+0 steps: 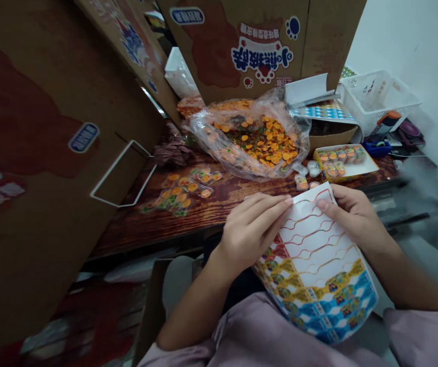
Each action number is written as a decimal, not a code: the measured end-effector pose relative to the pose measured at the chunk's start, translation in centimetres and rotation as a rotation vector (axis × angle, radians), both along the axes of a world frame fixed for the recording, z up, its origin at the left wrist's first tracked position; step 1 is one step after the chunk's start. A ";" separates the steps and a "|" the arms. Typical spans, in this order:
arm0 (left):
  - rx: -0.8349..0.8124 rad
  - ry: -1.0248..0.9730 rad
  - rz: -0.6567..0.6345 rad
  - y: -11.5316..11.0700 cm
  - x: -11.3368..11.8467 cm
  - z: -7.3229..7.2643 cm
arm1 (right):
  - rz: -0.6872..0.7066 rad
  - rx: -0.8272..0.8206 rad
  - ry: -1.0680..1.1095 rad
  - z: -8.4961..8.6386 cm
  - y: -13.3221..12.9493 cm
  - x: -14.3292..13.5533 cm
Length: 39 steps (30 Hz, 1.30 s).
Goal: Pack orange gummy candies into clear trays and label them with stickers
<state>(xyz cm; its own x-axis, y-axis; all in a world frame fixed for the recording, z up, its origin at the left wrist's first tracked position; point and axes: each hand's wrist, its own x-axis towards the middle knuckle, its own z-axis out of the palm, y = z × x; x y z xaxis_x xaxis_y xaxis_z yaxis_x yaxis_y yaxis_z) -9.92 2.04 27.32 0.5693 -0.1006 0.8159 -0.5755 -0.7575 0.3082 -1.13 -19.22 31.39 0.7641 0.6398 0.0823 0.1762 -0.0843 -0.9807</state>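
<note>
A sticker sheet (pixel 310 255) rests tilted in front of my torso. Its upper part is bare white backing with thin wavy outlines, while blue and yellow printed labels remain on its lower part. My left hand (pixel 251 229) pinches the upper left edge, fingers together and thumb hidden. My right hand (pixel 356 216) grips the upper right corner, its thumb on the face and the other fingers behind. Just beyond the sheet, small round clear-lidded cups (pixel 302 182) stand on the table, near a yellow carton (pixel 351 171) holding several similar cups.
A clear plastic bag (pixel 219 145) full of small orange pieces lies on the dark wood-grain table (pixel 127 229). Loose clear packs (pixel 180 191) lie to its left. Large cardboard boxes (pixel 219 51) stand behind and at left. A white basket (pixel 383 97) sits at the back right.
</note>
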 end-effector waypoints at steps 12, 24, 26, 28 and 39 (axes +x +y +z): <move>0.349 -0.253 0.141 -0.5 4.0 -3.8 | -0.103 -0.177 0.027 0.5 0.6 0.6; -0.284 -0.048 0.114 -2.8 5.8 -4.5 | -0.013 0.114 0.080 -5.7 3.6 3.0; -0.416 0.076 0.040 -3.0 5.4 -4.0 | -0.010 0.151 0.179 -6.5 3.7 2.9; -0.545 0.196 -0.084 -3.0 4.9 -3.5 | 0.005 0.203 0.263 -7.0 3.4 2.9; -0.859 0.585 -0.671 -1.1 4.4 -3.1 | 0.210 0.341 0.220 -8.8 1.7 4.0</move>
<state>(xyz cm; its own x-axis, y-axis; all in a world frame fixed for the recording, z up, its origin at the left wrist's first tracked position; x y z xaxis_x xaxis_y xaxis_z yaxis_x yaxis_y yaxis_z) -5.56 0.92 24.19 0.9129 -0.0708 0.4021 -0.3805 0.2091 0.9008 2.83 -17.55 22.58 0.6437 0.7471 0.1654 -0.0606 0.2653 -0.9622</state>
